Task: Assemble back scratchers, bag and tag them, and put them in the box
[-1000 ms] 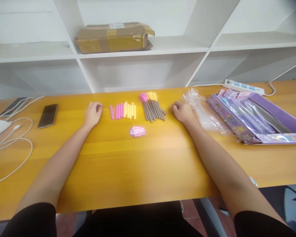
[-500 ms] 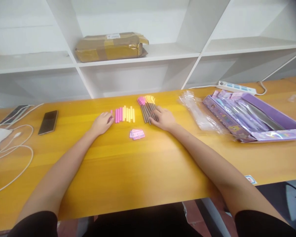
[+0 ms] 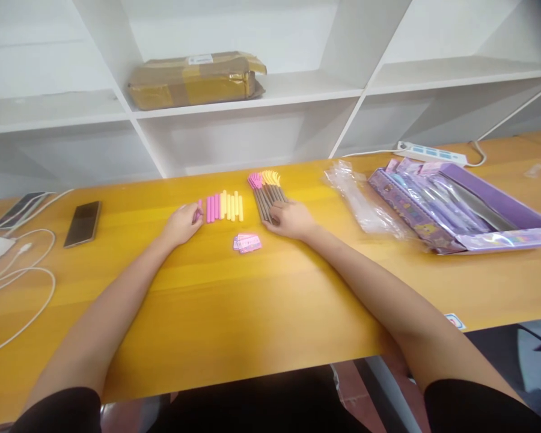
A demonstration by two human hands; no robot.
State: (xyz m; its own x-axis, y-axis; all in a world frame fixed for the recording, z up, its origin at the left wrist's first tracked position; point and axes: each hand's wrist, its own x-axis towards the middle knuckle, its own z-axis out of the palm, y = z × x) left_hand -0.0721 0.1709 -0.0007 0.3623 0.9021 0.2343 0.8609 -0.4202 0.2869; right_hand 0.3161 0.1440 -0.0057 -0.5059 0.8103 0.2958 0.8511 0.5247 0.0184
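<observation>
My left hand (image 3: 181, 225) rests on the table with its fingers curled around the leftmost pink stick (image 3: 200, 205). Beside it lies a row of short pink sticks (image 3: 213, 208) and, joining it, short yellow sticks (image 3: 232, 206). My right hand (image 3: 294, 220) has its fingers closed at the lower ends of a bundle of dark rods (image 3: 267, 201); the fingers partly hide these ends. The rods' far ends carry pink tops (image 3: 255, 180) and yellow tops (image 3: 271, 178). Between my hands, nearer to me, lie a few overlapping pink cards (image 3: 247, 242).
To the right are clear plastic wrapping (image 3: 363, 201) and a purple display box (image 3: 514, 236) with packaged items. A power strip (image 3: 433, 154) sits behind it. At left lie a phone (image 3: 82, 224) and white cables (image 3: 49, 300). A taped carton (image 3: 196, 81) occupies the shelf.
The view has shifted slightly. My right hand's fingers have drawn together toward the rods' lower ends. My left hand stays by the leftmost pink stick, its fingers curled more closely on it.
</observation>
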